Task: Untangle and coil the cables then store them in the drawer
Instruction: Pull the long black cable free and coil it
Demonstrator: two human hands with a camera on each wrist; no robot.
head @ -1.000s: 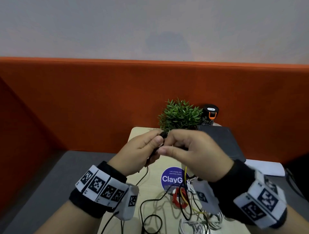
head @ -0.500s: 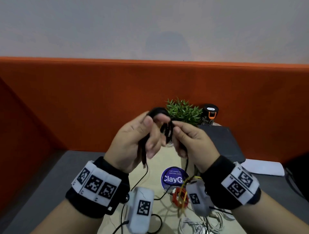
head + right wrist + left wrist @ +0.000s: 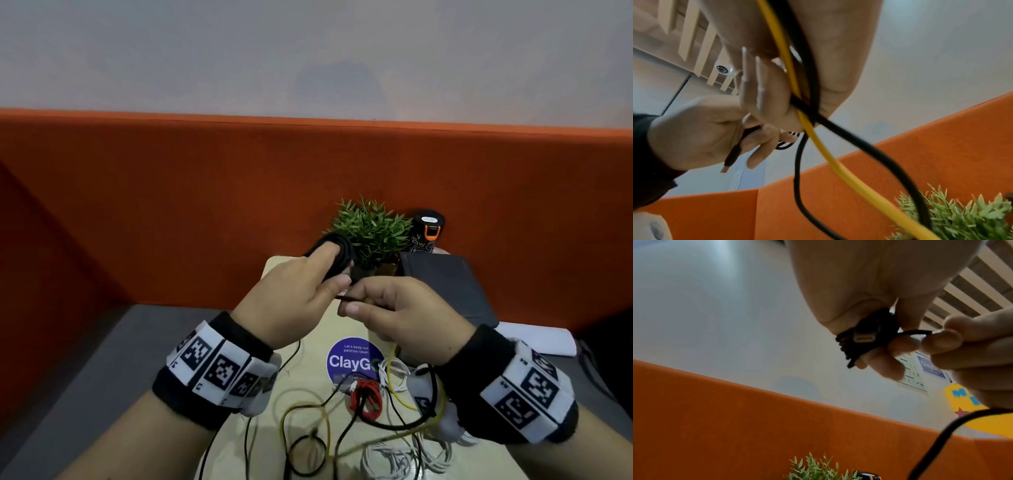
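My left hand (image 3: 334,270) grips a black cable coil (image 3: 339,248) wound in loops over its fingers, raised above the table. In the left wrist view the coil (image 3: 865,339) shows a silver plug against it. My right hand (image 3: 352,298) pinches the loose strand of the same black cable (image 3: 342,297) just right of the coil. A yellow cable (image 3: 789,65) and black strands run across the right palm. On the wooden table (image 3: 301,377) below lie tangled yellow (image 3: 404,404), black (image 3: 305,455), red (image 3: 366,397) and white (image 3: 394,462) cables. No drawer is in view.
A small green plant (image 3: 371,229) and a black-and-orange bottle (image 3: 426,233) stand at the table's far edge, next to a dark flat case (image 3: 445,287). A blue round sticker (image 3: 352,361) marks the tabletop. An orange partition (image 3: 171,205) backs the desk.
The black loop has risen above my left fingers since a second ago. My right hand has since dropped slightly, drawing the loose strand down beside the left thumb.
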